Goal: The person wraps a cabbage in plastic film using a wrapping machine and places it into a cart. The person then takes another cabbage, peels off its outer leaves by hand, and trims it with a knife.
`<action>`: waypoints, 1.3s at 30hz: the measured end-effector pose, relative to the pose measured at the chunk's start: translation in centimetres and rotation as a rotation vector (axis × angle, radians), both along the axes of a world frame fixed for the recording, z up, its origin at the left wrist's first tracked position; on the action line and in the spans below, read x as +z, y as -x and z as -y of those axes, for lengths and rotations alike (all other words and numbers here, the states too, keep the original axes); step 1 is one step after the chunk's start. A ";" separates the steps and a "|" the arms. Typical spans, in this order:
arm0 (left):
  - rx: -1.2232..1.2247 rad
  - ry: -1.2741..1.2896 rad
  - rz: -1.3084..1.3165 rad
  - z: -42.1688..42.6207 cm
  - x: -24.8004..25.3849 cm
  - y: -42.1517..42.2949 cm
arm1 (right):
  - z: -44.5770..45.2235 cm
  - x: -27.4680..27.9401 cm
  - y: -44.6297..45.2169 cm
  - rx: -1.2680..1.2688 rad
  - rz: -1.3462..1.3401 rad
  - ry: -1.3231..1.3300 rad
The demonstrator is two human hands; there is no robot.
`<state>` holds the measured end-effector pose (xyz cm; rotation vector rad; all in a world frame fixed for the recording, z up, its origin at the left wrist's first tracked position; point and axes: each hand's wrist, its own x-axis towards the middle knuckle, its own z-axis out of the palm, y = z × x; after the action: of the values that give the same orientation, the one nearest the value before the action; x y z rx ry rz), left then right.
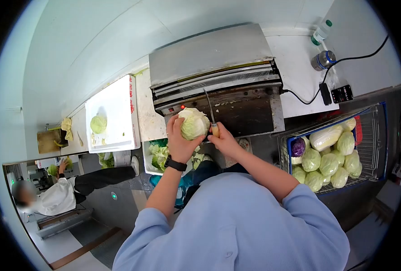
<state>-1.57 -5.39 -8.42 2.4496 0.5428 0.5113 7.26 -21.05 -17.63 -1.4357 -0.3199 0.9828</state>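
A pale green cabbage (194, 124) is gripped in my left hand (177, 135), its fingers and thumb spread round the left and lower side. My right hand (224, 141) is closed on the wooden handle of a knife (210, 107), whose thin blade points up and away from me. The handle is close beside the cabbage's right side; I cannot tell whether they touch. Both hands are over the front edge of a metal wrapping machine (236, 106) with a strip of clear film. Under my left wrist, a white box (147, 165) holds loose green leaves (159, 156).
At right, a wire cart (372, 158) holds several wrapped cabbages (329, 165) and a purple one (298, 147). A phone (342, 93), a jar (323, 60), a bottle (321, 32) and a cable (299, 100) lie beyond. Left is a white foam box (114, 97) with a cabbage (98, 124). A person (58, 196) is farther left.
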 end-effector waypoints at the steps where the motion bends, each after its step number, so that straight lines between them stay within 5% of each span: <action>1: -0.007 0.001 -0.009 -0.2 0.2 -0.1 | 0.1 0.3 0.1 -0.022 0.044 -0.004; 8: -0.377 0.385 -0.262 -1.3 4.9 -2.9 | 7.1 7.8 1.4 -0.041 0.188 0.059; 12: -0.468 0.589 -0.451 -2.2 3.0 -6.0 | 7.7 5.1 2.2 -0.111 0.166 0.034; 16: -0.411 0.317 -0.279 -3.2 2.3 -5.5 | 6.6 6.3 1.9 -0.165 0.143 -0.125; 20: -0.324 0.047 -0.333 -0.3 2.8 -3.8 | 6.9 6.9 0.8 -0.056 0.223 0.128; 39: -0.366 0.029 -0.277 -0.7 1.6 -4.3 | 7.0 5.2 1.9 -0.019 0.472 0.358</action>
<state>2.73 -4.70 -6.79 2.5273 0.1947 0.0151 5.37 -28.01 -12.41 -1.9962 -0.4896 0.6958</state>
